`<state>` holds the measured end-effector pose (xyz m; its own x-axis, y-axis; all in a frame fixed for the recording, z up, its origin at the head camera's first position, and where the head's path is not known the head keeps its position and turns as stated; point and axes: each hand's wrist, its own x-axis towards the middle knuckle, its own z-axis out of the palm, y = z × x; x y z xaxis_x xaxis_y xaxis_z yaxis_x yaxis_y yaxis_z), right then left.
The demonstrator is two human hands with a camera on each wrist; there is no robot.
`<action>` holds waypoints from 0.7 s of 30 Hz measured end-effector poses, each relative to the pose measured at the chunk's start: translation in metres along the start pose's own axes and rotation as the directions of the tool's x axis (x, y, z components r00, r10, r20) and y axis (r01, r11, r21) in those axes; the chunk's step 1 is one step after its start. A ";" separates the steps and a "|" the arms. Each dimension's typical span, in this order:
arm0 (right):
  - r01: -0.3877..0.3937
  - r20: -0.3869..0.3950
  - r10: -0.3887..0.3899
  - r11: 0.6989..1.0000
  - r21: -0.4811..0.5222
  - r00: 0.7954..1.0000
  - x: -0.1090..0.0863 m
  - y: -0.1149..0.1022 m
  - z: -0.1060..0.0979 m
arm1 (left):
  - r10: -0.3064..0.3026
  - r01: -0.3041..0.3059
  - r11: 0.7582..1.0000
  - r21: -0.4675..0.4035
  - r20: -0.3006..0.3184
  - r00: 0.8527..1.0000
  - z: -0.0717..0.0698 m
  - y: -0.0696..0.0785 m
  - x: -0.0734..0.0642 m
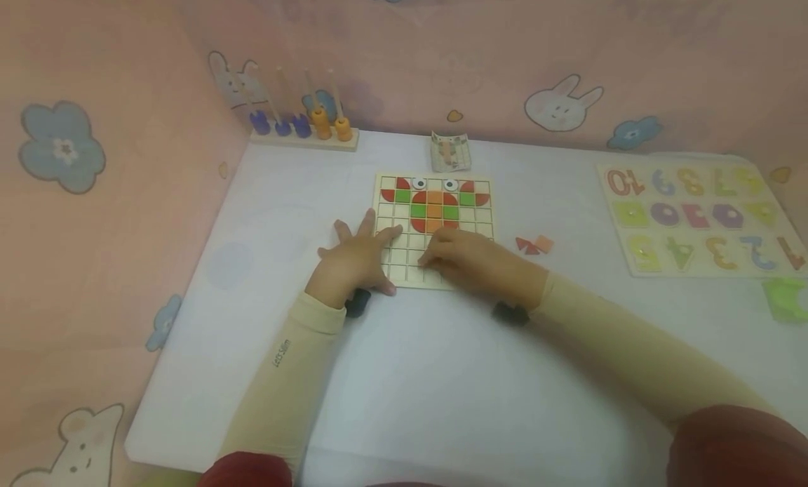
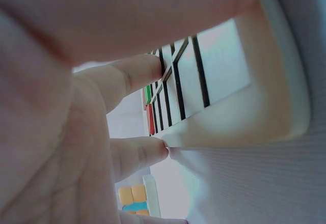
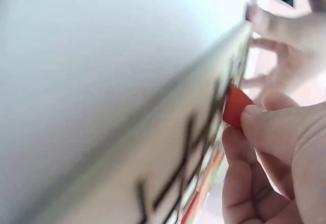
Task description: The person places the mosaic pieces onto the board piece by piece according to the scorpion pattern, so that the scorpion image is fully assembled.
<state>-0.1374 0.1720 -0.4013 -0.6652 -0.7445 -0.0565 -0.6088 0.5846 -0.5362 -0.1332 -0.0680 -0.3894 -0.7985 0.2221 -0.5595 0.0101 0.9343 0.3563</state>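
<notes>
A pale grid board (image 1: 398,255) lies on the white table. Its far rows hold red, green and orange tiles (image 1: 434,211) and two round eye tiles (image 1: 419,184). With fingers spread, my left hand (image 1: 353,259) rests at the board's left side, thumb near the front corner and some fingertips touching the edge. Over the board's front right part, my right hand (image 1: 470,259) pinches a red tile (image 3: 236,106) between thumb and fingers, just at the grid. That tile is hidden in the head view; its full shape is partly covered by the fingers.
Two red triangle tiles (image 1: 530,248) and an orange square tile (image 1: 544,244) lie right of the board. Behind it stands a creased pattern card (image 1: 451,154). A peg stacker (image 1: 304,141) stands at back left, a number puzzle (image 1: 701,220) lies right, beside a green piece (image 1: 785,299).
</notes>
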 end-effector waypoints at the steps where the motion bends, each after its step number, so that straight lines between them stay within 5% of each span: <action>1: -0.026 0.013 0.026 1.000 0.017 1.000 0.000 0.000 -0.001 | 0.001 -0.001 1.000 0.000 0.001 1.000 0.000 0.000 0.000; 5: -0.106 0.035 0.105 0.993 0.052 0.994 0.003 0.000 -0.008 | 0.003 -0.003 1.000 -0.001 -0.001 1.000 0.000 0.001 -0.001; 10: -0.084 0.000 0.084 0.996 -0.002 0.996 0.003 0.002 -0.007 | 0.002 -0.002 1.000 -0.005 -0.001 1.000 0.000 0.000 -0.001; 15: -0.047 -0.027 0.043 0.985 -0.166 0.999 -0.007 0.000 -0.003 | -0.002 0.002 1.000 -0.004 0.007 1.000 0.002 0.000 0.001; 21: -0.021 0.031 0.034 0.933 -0.359 0.999 -0.027 -0.012 0.002 | -0.003 0.003 1.000 -0.016 0.004 1.000 0.000 0.000 0.000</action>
<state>-0.1112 0.1847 -0.3953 -0.6723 -0.7334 -0.1007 -0.7090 0.6770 -0.1973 -0.1333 -0.0677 -0.3892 -0.7961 0.2207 -0.5634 -0.0015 0.9304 0.3665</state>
